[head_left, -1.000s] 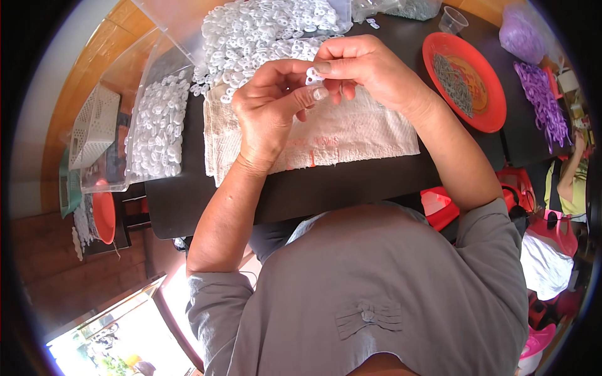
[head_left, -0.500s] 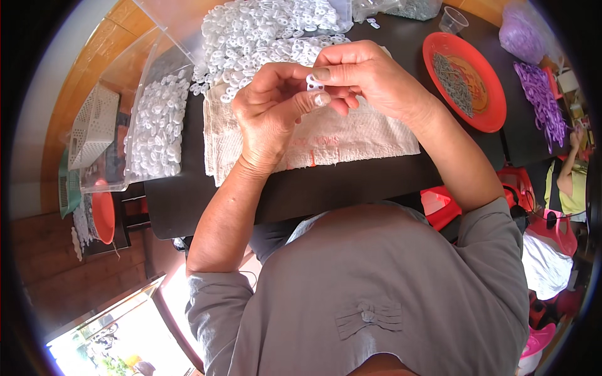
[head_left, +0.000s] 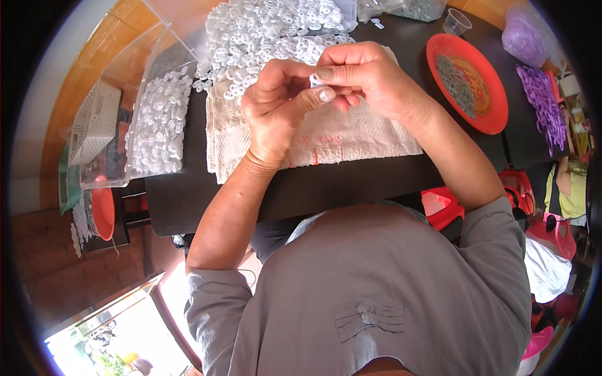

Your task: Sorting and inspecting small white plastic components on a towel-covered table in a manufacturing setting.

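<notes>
Between my two hands, above a beige cloth [head_left: 370, 138], is a small white plastic piece with holes [head_left: 315, 80]. My left hand [head_left: 280, 94] pinches it from the left between thumb and fingers. From the right, the thumb and index finger of my right hand [head_left: 367, 75] close on its upper end. Fingers cover most of the piece. Just beyond my hands lies a big heap of similar white plastic pieces [head_left: 263, 31], some spilling onto the cloth's far left corner.
A clear plastic bin [head_left: 157, 119] of white pieces stands at left, beside a white perforated basket [head_left: 94, 122]. On the right are a red plate [head_left: 495, 94] with small grey metal pins [head_left: 456, 88], a clear cup [head_left: 456, 24] and purple strips [head_left: 542, 106]. Another person [head_left: 572, 182] is at far right.
My left hand has shifted slightly right and turned a little around the white piece, which is now more covered. The right hand keeps its pinch almost unchanged.
</notes>
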Demonstrator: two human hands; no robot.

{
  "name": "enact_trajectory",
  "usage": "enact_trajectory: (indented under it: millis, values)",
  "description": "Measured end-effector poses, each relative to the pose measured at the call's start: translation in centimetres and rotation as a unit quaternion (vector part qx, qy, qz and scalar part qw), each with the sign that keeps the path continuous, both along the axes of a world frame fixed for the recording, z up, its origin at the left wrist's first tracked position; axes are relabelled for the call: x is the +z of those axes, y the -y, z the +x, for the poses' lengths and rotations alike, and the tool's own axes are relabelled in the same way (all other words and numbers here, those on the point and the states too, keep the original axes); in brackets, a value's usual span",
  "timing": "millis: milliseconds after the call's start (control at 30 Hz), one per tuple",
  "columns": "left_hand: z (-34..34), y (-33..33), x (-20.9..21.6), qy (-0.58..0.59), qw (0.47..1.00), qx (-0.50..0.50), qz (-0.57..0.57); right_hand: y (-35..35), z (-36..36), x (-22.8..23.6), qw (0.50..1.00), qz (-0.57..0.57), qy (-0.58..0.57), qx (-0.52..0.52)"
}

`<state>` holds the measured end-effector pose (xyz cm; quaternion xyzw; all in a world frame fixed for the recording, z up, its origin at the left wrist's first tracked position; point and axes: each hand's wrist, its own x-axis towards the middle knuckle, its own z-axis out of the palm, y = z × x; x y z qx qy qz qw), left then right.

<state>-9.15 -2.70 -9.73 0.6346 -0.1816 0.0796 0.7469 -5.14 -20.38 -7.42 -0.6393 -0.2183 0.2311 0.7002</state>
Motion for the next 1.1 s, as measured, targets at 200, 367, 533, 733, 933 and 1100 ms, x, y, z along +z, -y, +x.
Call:
enact_trajectory:
  millis: [200,367,533,733,933,1100]
  values:
    - [-0.1,0.0,-0.3,0.023,1.0,0.004,0.01,0.6,0.7,-0.3,0.999,-0.009,0.014,0.047]
    - [0.2,-0.5,-0.8,0.066,0.998,-0.002,0.008,0.2,0.1,-0.6,0.999,0.02,-0.012,0.047]
    - [0.4,-0.8,-0.9,0.038,0.999,0.017,0.03,-0.3,-0.1,-1.4,0.997,0.057,-0.03,0.039]
    - [1.1,-0.6,-0.1,0.011,0.997,0.069,0.015,-0.8,0.7,-0.3,0.999,0.013,-0.002,-0.044]
    - [-2.0,-5.0,8.8,0.213,0.936,0.28,0.031,2.1,3.0,-1.5,0.939,-0.166,0.241,-0.182]
    - [-3.1,-15.1,13.8,0.101,0.752,0.528,0.381,1.3,3.1,-1.8,0.839,-0.333,0.398,-0.161]
